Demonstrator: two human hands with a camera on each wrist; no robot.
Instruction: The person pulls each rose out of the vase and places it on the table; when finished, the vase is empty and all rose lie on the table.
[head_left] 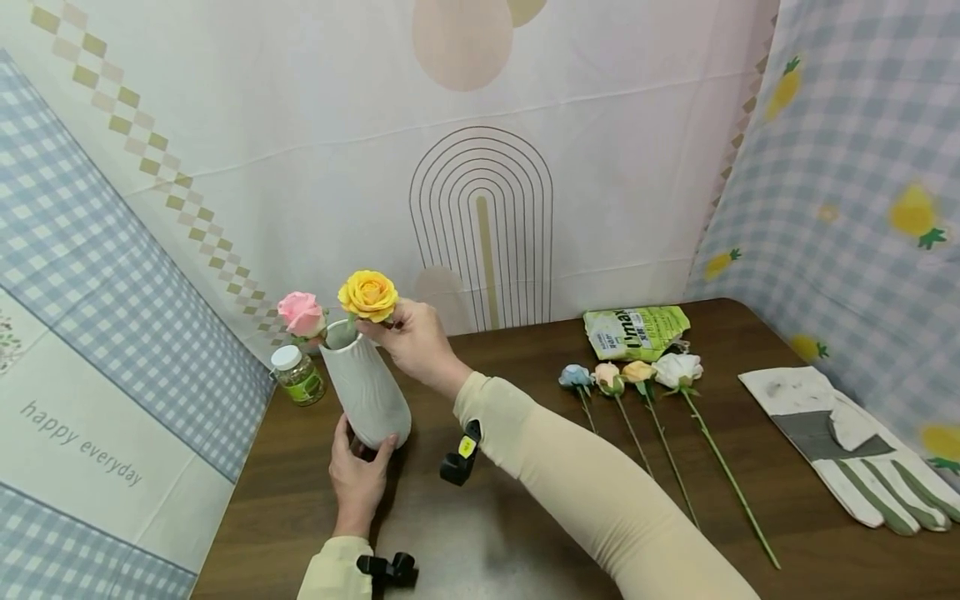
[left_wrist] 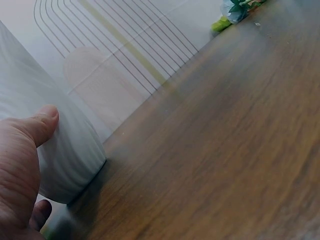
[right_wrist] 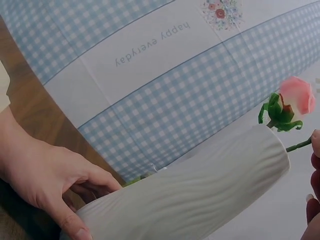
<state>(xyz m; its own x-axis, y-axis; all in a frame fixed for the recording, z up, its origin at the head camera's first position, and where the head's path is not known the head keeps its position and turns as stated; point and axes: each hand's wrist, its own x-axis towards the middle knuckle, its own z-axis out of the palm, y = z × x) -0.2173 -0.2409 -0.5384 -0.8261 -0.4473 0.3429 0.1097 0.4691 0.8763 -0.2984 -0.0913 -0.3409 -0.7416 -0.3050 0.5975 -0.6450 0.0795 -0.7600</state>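
A white ribbed vase (head_left: 369, 392) stands on the table, with my left hand (head_left: 357, 482) gripping it low down, thumb on one side and fingers on the other. Over the vase mouth, my right hand (head_left: 420, 340) pinches the stem of a yellow rose (head_left: 368, 295). In the right wrist view the green stem (right_wrist: 299, 145) runs from those fingers into the vase opening. A pink rose (head_left: 302, 314) is in the vase, its head leaning out over the rim on the left. The lower stems are hidden inside the vase.
Left of the vase stands a small jar (head_left: 300, 377) with a white lid. To the right lie blue, peach, orange and white roses (head_left: 677, 370), below a green packet (head_left: 637, 332). A white-and-green glove (head_left: 855, 450) lies at the table's right side. Curtains surround the table.
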